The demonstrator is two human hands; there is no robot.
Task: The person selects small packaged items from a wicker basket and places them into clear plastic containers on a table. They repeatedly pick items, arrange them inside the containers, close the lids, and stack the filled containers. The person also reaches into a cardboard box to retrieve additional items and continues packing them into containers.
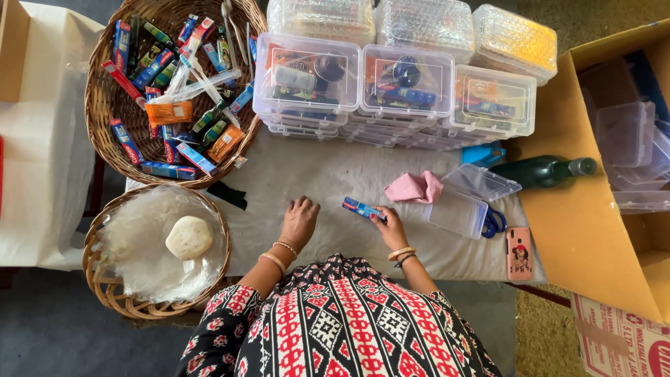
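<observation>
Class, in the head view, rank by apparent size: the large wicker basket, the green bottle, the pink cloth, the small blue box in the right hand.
1. Large wicker basket
2. Green bottle
3. Pink cloth
4. Small blue box

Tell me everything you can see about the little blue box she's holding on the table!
The small blue rectangular carton looks like thin printed cardboard, mostly blue with a red part toward one end and a lighter stripe. It is long and narrow, closed as far as can be seen, and lies flat and slanted on the white cloth-covered table. The right hand has its fingertips in a grip on the end nearer the person; the other end points toward the left hand, which rests apart from it.
</observation>
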